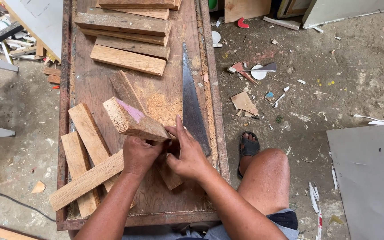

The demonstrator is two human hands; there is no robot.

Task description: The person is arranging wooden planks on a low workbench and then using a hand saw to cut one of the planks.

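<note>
A short thick wood block [132, 119] with a pink mark on its sawn end is lifted at a tilt over the workbench [181, 206]. My left hand [139, 155] grips its near end from below. My right hand [188, 153] holds the same end from the right, fingers along its edge. A hand saw [192, 100] lies flat on the bench just right of my right hand, blade pointing away. Several wood slats [85, 155] lie crossed under and left of my left forearm.
A stack of cut planks [130, 42] sits at the bench's far end, sawdust [161, 104] in the middle. My bare knee [267, 178] and sandalled foot [248, 144] are right of the bench. Scraps litter the concrete floor; a grey panel [370, 178] lies at right.
</note>
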